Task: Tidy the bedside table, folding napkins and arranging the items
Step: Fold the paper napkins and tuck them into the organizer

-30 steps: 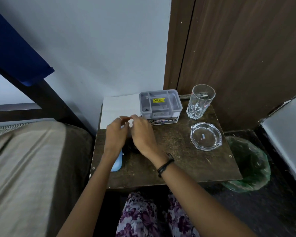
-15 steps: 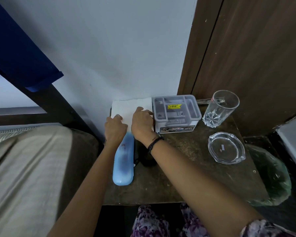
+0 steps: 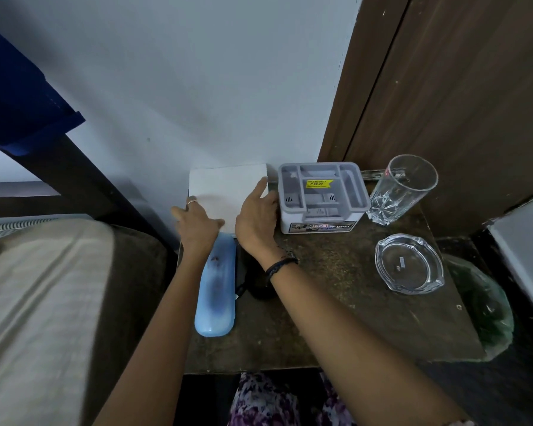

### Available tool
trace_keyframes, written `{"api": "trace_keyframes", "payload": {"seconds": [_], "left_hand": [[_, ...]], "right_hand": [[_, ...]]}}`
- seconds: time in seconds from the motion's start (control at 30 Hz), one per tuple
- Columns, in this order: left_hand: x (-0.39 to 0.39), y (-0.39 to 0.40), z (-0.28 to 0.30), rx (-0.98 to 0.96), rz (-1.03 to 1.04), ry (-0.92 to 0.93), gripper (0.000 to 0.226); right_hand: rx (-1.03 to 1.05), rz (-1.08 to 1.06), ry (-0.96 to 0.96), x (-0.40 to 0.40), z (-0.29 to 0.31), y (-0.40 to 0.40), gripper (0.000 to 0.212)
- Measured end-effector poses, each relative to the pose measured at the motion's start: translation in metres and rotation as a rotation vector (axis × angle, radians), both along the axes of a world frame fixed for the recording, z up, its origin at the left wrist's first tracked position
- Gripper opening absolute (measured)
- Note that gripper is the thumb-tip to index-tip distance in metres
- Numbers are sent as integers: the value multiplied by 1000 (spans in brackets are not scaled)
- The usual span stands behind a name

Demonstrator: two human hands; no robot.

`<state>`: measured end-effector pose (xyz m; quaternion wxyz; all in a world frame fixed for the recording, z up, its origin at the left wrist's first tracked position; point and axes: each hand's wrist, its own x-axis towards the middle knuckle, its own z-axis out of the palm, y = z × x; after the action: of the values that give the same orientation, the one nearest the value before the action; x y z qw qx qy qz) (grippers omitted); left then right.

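Bed (image 3: 43, 287): fills the lower left of the frame, beige cover, beside the table.
Left hand (image 3: 197, 224): centre-left, fingers loosely spread and flat on the napkin's near left corner; a ring shows on one finger.
Napkin (image 3: 225, 192): white square, centre of frame, flat in the table's far left corner against the wall.
Case (image 3: 217, 290): pale blue, oblong, below the napkin, along the table's left edge.
Right hand (image 3: 256, 216): centre, fingers together and extended, pressing the napkin's right edge, just beside the box; dark band on the wrist.
Box (image 3: 322, 196): grey compartmented organiser, yellow sticker, right of the napkin.
Glass (image 3: 402, 190): upright, upper right, right of the box.
Ashtray (image 3: 410, 264): clear, right of centre, below the glass.
Table (image 3: 351, 318): dark, worn top.
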<state>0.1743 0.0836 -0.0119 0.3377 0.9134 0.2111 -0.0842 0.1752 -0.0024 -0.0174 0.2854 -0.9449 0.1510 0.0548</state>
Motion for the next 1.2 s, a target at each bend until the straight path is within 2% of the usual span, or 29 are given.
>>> {"api": "trace_keyframes", "payload": {"seconds": [0.1,0.27,0.37,0.43,0.53,0.63,0.77,0.87,0.93,1.07,1.13,1.2], "left_hand": [[2,5,-1,-256,65,-86,67],[4,12,1,-528,193,-110,46],[5,14,9,-602,214,-187,38],[4,13,18,-596,219,-282,35],[-1,10,37,-636,215,-383,27],[-9,6,60,-792,251,-413,29],[-30,-8,84,-917,217,-406,34],[-54,-28,90,-1083,170,-396,32],[-71,-45,87,-1203,139,-376,26],[-100,-71,73,-1378,182,-237,38],[-110,-78,66,-1446,171,-199,32],[-119,-83,64,-1441,148,-181,24]], "right_hand": [[129,-80,-10,2,5,-1,81],[183,-65,-79,-1,11,-1,72],[110,-23,-174,-3,20,0,62],[142,-12,-255,-7,29,-1,55],[357,-16,-330,-14,47,-6,51],[559,-57,-377,-22,65,-19,47],[861,-161,-343,-45,80,-50,50],[1033,-231,-306,-74,82,-75,53],[1136,-278,-252,-95,79,-87,55],[1430,-361,-86,-132,74,-109,61],[1590,-410,-134,-145,73,-121,61],[1568,-466,-228,-154,75,-134,55]]}}
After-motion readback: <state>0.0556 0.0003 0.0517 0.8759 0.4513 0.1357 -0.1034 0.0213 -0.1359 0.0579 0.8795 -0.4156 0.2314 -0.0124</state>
